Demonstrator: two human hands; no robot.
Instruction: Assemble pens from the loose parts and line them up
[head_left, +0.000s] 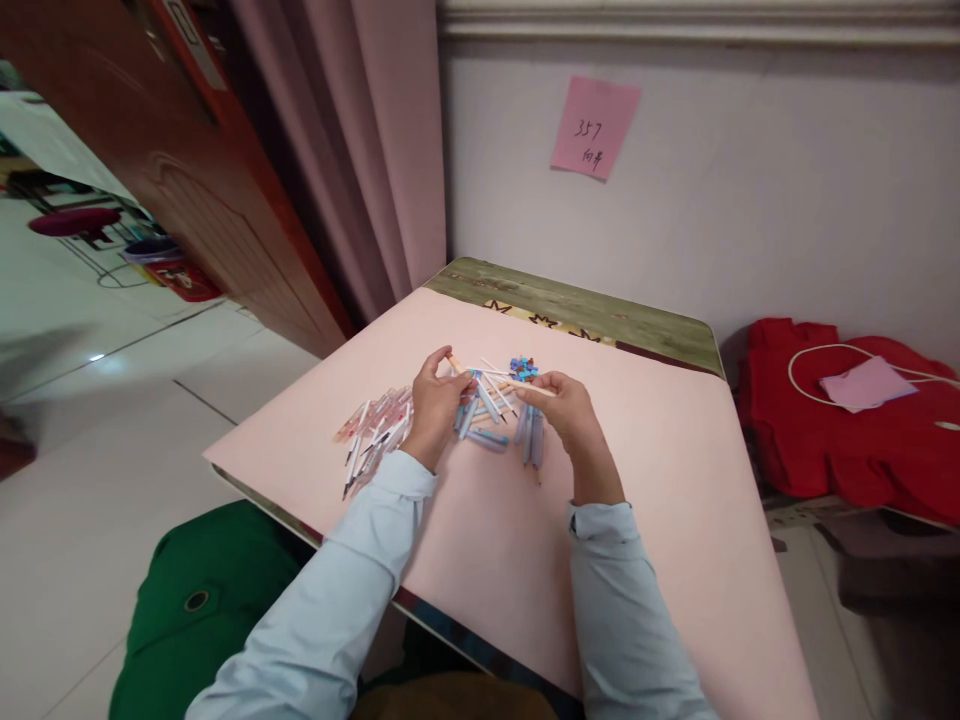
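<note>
Leftmost, at the far side, a round dark-red stool (73, 221) stands beyond a red-brown door (202, 200); a green cover (199, 580) lies at the near side. A mauve curtain (367, 120) hangs beyond a table (487, 580) surfaced in pale pink. On its left part lie translucent pinkish tubes (386, 405), with white, dark-tipped rods (360, 425) among and near them. Just beside these, the left hand (435, 408) has thumb and fingers closed on an orange piece (453, 363), raised above the table. Between the hands, pale blue barrels (489, 438) and slender rods lie crossed in a loose pile; small blue parts (523, 370) cluster at its far side. The right hand (571, 408) pinches a slender pale piece (531, 387) directed leftward; grey-blue barrels (529, 435) lie near it. A pink note (596, 130) adheres to the far wall. Rightmost, a red cloth (817, 430) bears a white cord and pink slips (868, 383).
</note>
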